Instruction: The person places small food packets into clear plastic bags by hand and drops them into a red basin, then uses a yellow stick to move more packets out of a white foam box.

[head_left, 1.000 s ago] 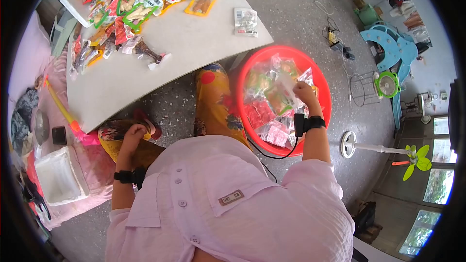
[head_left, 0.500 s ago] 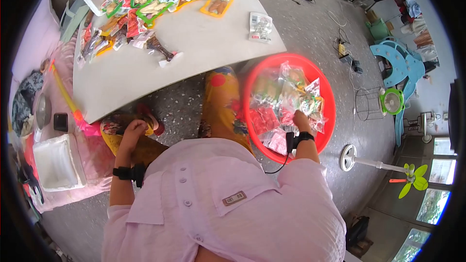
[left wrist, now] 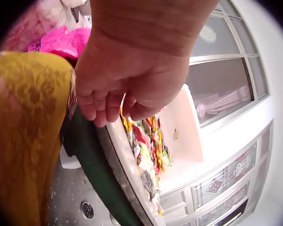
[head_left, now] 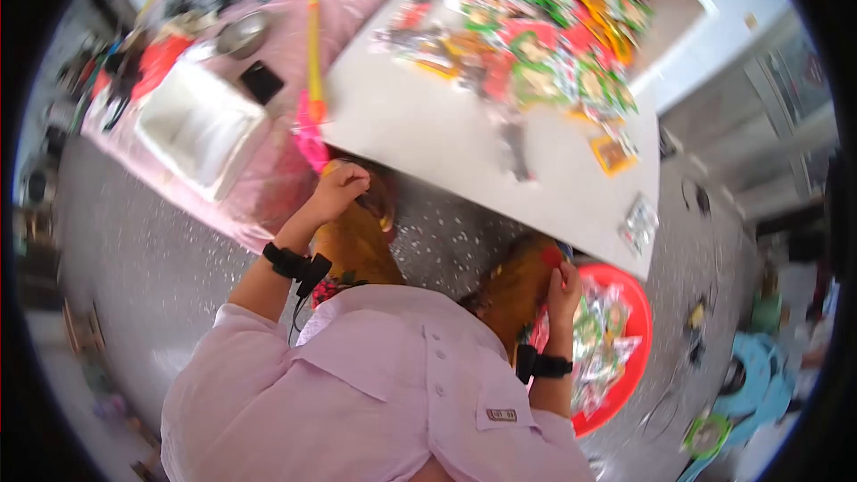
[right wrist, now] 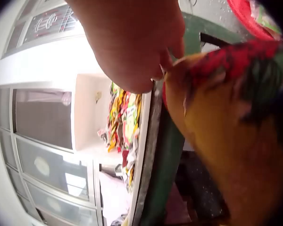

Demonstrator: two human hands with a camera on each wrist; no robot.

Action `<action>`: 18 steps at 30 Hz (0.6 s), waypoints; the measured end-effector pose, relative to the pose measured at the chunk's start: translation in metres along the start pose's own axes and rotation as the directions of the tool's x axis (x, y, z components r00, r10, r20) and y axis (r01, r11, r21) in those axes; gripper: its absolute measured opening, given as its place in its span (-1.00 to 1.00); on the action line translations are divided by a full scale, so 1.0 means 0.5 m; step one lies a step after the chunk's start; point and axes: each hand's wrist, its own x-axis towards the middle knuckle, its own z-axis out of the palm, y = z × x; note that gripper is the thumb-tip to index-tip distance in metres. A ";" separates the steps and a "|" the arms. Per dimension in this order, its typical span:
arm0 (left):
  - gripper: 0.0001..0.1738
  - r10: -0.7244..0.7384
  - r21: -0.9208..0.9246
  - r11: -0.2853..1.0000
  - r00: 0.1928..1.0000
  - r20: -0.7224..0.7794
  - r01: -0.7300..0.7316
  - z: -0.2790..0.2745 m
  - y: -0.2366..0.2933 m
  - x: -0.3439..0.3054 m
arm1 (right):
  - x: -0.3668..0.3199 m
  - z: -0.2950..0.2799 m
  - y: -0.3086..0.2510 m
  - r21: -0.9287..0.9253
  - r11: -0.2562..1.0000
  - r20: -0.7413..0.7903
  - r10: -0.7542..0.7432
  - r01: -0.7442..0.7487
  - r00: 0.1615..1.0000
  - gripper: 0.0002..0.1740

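My left hand (head_left: 337,191) hangs over the left knee in yellow patterned trousers, its fingers loosely curled around nothing in the left wrist view. My right hand (head_left: 562,295) is beside the right knee, overlapping the near side of a red basin (head_left: 645,339) in the head view. Its fingers are bent and partly hidden in the right wrist view, and nothing shows in them. Inside the basin lie several clear plastic packets (head_left: 596,326) with green and red print. A heap of colourful sealed food packets (head_left: 536,71) covers the far part of the white table (head_left: 428,138).
A large white box (head_left: 683,40) backs the heap. One silver packet (head_left: 639,223) lies near the table's right corner. To the left, a white foam box (head_left: 201,129), a metal bowl (head_left: 243,34) and a black phone (head_left: 262,82) rest on a pink cloth.
The head view has swung to the left. My right hand has come out of the basin, away from the packets, to beside the right knee. The left hand stays over the left knee.
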 end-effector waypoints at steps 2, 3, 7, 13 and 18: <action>-0.87 0.076 0.069 0.996 0.978 -0.192 -0.064 -0.048 0.008 -0.011 | 0.015 0.033 -0.030 -0.097 0.969 -0.033 -0.233 0.229 0.972 -0.87; -0.86 0.138 0.197 0.977 0.942 -0.307 -0.079 -0.081 0.011 -0.018 | 0.019 0.048 -0.043 -0.144 0.932 -0.054 -0.342 0.332 0.938 -0.88; -0.81 0.479 0.662 0.749 0.702 -0.527 -0.014 -0.197 0.017 -0.020 | 0.024 0.062 -0.035 -0.241 0.893 -0.007 -0.394 0.381 0.919 -0.86; -0.58 0.409 0.721 0.529 0.610 -0.679 0.448 -0.429 -0.060 -0.026 | 0.025 0.065 -0.025 -0.278 0.889 -0.008 -0.381 0.364 0.925 -0.88; -0.59 -0.002 0.602 0.579 0.739 -0.673 0.550 -0.509 -0.127 -0.046 | 0.026 0.064 -0.032 -0.294 0.882 -0.002 -0.386 0.368 0.923 -0.89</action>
